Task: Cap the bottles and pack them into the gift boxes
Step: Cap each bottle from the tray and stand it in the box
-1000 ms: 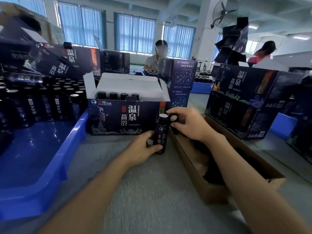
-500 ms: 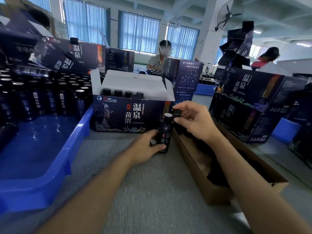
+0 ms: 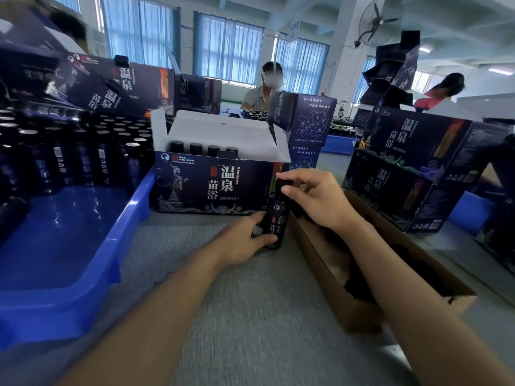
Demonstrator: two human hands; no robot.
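Note:
A dark bottle (image 3: 276, 218) stands upright on the grey table just in front of the open gift box (image 3: 211, 188). My left hand (image 3: 245, 238) grips its lower body. My right hand (image 3: 315, 196) pinches a black cap (image 3: 282, 184) that sits on the bottle's neck. Inside the gift box, a row of capped bottles (image 3: 204, 149) shows at the back. A blue tray (image 3: 64, 246) at the left holds several uncapped bottles (image 3: 83, 157) at its far end.
A brown cardboard box (image 3: 362, 310) with dark caps lies at the right, under my right forearm. Closed gift boxes (image 3: 412, 168) are stacked at the right and back left. One person sits behind the gift box; another is at the far right.
My right hand has brought the black cap from beside the bottle onto its neck, covering the pale bottle top. My left hand keeps its hold on the bottle.

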